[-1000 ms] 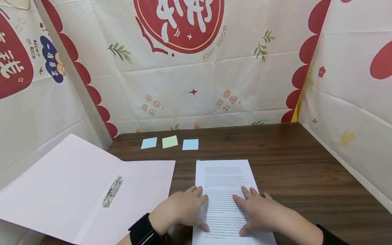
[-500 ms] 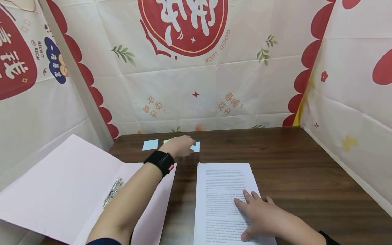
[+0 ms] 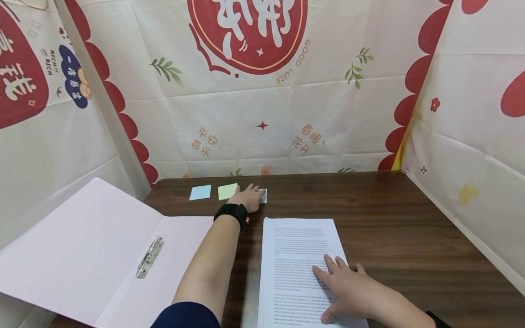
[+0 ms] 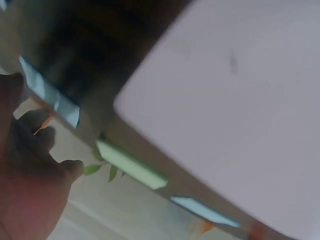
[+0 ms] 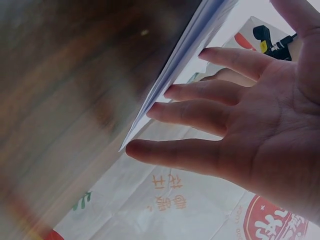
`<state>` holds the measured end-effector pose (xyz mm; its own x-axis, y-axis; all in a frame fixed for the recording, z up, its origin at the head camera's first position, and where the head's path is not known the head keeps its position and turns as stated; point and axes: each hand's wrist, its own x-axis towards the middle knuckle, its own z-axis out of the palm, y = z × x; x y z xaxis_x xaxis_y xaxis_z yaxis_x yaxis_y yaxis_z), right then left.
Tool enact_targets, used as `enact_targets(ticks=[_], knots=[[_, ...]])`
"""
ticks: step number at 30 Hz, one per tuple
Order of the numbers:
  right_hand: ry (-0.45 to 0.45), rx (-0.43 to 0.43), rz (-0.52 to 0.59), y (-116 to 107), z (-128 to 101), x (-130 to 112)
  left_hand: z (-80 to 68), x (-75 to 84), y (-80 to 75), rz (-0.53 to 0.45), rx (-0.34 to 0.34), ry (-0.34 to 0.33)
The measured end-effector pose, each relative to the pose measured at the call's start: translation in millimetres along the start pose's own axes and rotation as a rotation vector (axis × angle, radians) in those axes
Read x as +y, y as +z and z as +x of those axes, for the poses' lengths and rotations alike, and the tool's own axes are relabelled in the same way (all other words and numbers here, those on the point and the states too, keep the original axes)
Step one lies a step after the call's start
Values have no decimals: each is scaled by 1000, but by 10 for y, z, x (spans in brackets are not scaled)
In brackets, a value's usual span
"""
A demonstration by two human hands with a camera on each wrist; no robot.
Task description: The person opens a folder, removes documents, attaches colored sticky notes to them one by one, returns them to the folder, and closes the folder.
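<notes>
My left hand point(image 3: 248, 198) is stretched out to the far part of the table, its fingers over the right-hand blue sticky note point(image 3: 264, 196), which it partly covers. In the left wrist view the fingers look loosely bent near that note; whether they touch it I cannot tell. Beside the hand lies a green sticky note pad point(image 3: 227, 192), and further left another blue sticky note point(image 3: 200, 192). With fingers spread, my right hand point(image 3: 348, 291) rests on the right side of a stack of printed paper point(image 3: 295, 259). The right wrist view shows its fingertips along the sheets.
An open white folder point(image 3: 82, 246) with a metal clip point(image 3: 149, 257) lies at the left, under my left forearm. Brown wooden table point(image 3: 389, 218) extends right of the paper. Printed white cloth point(image 3: 229, 100) walls in the back and both sides.
My left hand has left the paper stack and reached forward to the right-hand blue sticky note, uncovering the green one again as it shifted right. The right hand has stayed on the paper.
</notes>
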<state>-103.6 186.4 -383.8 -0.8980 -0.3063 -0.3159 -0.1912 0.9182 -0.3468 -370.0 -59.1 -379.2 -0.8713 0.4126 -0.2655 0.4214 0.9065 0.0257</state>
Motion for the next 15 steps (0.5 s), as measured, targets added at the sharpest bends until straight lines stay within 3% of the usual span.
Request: enact_targets(ticks=[7,15], knots=[[-10,10,-25,-16,-9,19,82,41,46,50,48,7],[-4,1,-22,-1,-23,25,84,65,28,154,137,93]])
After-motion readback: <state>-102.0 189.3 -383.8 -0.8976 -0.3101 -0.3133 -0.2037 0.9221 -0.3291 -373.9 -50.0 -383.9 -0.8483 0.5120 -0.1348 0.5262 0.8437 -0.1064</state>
